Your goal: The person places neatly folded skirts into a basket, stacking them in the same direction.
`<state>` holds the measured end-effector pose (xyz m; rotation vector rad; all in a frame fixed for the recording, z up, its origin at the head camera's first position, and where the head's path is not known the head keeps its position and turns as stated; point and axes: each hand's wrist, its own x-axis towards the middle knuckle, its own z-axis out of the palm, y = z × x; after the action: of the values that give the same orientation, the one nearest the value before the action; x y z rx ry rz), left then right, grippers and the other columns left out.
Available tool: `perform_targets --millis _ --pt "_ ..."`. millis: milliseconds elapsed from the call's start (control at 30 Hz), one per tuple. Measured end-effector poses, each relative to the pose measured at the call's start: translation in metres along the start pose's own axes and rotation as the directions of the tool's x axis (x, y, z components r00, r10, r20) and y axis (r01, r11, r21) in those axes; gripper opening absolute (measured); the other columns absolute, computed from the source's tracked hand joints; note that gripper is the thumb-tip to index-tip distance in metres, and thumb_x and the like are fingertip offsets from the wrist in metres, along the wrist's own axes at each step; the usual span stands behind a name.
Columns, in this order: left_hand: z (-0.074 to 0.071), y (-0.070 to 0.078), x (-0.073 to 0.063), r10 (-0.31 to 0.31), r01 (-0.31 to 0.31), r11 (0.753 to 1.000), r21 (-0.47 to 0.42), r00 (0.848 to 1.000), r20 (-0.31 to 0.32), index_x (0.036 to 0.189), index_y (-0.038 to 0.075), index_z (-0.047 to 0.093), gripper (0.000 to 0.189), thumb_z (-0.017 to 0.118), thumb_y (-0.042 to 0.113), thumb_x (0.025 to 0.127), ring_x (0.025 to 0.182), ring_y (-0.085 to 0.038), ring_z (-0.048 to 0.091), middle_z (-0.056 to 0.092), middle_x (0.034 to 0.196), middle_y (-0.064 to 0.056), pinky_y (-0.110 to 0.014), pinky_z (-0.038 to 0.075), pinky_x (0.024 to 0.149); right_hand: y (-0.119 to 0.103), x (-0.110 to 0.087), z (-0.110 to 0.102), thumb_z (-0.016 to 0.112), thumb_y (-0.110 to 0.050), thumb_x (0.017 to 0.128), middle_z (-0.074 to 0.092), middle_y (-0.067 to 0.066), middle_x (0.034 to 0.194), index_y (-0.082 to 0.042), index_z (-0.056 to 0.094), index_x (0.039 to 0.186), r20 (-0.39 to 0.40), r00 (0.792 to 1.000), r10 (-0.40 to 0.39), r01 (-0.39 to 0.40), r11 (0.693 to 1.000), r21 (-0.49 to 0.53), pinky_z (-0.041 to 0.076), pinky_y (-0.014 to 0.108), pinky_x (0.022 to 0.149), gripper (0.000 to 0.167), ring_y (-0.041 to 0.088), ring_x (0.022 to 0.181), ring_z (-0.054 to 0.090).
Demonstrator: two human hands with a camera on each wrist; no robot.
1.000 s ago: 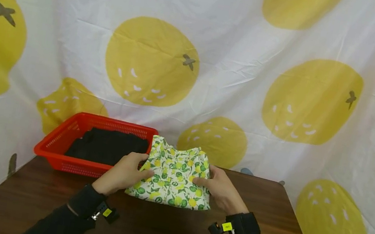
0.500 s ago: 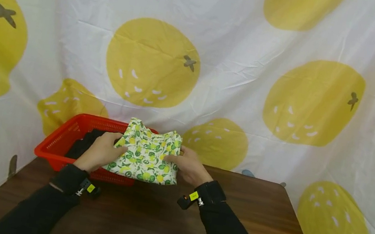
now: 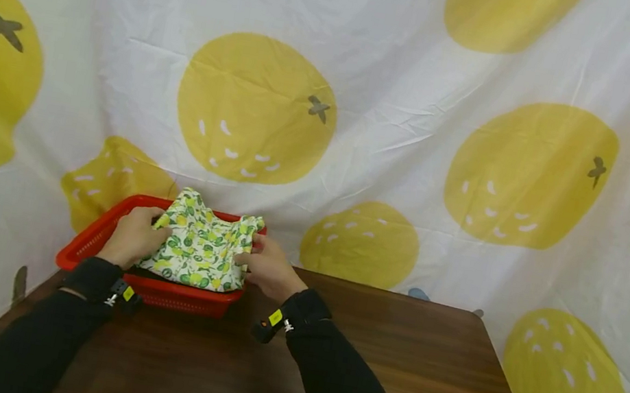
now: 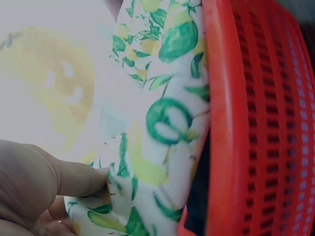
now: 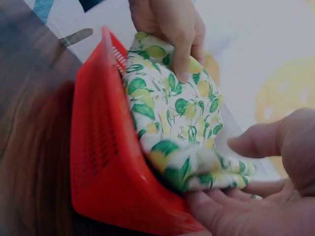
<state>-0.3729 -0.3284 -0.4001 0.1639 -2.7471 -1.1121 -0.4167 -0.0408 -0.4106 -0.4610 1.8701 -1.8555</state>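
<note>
A folded white garment with a lemon-and-leaf print [image 3: 200,247] lies over the red plastic basket [image 3: 184,303], its near edge just inside the rim. My left hand [image 3: 134,237] pinches the garment's left side, thumb on top, as the left wrist view shows with the thumb [image 4: 81,179] pressed into the cloth. At the garment's right end is my right hand [image 3: 272,268]. In the right wrist view its fingers [image 5: 211,206] reach fairly straight under the cloth edge, while the thumb [image 5: 256,141] stands off the fabric. Dark cloth [image 4: 198,196] shows in a narrow gap beneath the garment.
The basket stands at the left back of a brown wooden table [image 3: 387,362]. Behind and beside the table hangs a white curtain [image 3: 388,132] printed with big yellow lemons. The table's right edge meets the curtain.
Both hands have carried the lemon-print garment left and lowered it from above the table onto the basket. It now covers most of the dark cloth. The right thumb has lifted off.
</note>
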Motion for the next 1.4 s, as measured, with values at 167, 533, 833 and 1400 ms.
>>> perform_targets --millis 167,533,833,1400 --pt "-0.005 -0.018 0.008 -0.04 0.043 0.998 0.052 0.998 -0.052 0.162 -0.013 0.056 0.056 0.064 0.017 0.115 0.112 -0.045 0.065 0.065 0.147 -0.039 -0.039 0.055 0.082 0.006 0.0 0.008 0.067 -0.004 0.116 0.046 0.032 0.179 0.003 0.032 0.181 0.01 1.0 0.012 -0.012 1.0 -0.025 0.048 0.057 0.135 0.074 0.043 0.162 0.058" --pt "0.011 -0.033 0.006 -0.023 0.043 0.952 0.302 0.997 -0.07 0.157 -0.006 0.064 0.057 0.073 0.024 0.109 0.141 -0.071 0.048 0.048 0.159 -0.046 -0.092 0.045 0.11 0.012 -0.02 -0.009 0.07 -0.013 0.117 0.063 0.026 0.166 0.004 0.062 0.16 -0.009 0.994 -0.11 0.106 0.973 -0.206 0.059 0.048 0.124 0.047 0.038 0.146 0.073" --pt "0.035 -0.018 -0.004 0.123 -0.099 0.956 0.277 0.99 -0.071 0.146 -0.001 0.076 0.047 0.072 0.031 0.111 0.125 -0.06 0.069 0.066 0.151 -0.039 -0.075 0.062 0.091 0.023 -0.042 -0.035 0.064 -0.015 0.119 0.066 0.025 0.164 0.002 0.064 0.16 0.012 0.971 -0.24 0.226 0.891 -0.393 0.064 0.05 0.118 0.045 0.042 0.141 0.074" --pt "0.057 0.002 -0.054 0.346 -0.311 0.884 0.351 0.937 -0.042 0.138 0.002 0.083 0.053 0.082 0.047 0.109 0.129 -0.057 0.071 0.073 0.145 -0.034 -0.077 0.06 0.106 0.04 -0.121 -0.094 0.07 -0.028 0.119 0.066 0.022 0.162 -0.005 0.062 0.163 0.083 0.921 -0.381 0.311 0.588 -0.747 0.056 0.065 0.123 0.051 0.045 0.151 0.066"
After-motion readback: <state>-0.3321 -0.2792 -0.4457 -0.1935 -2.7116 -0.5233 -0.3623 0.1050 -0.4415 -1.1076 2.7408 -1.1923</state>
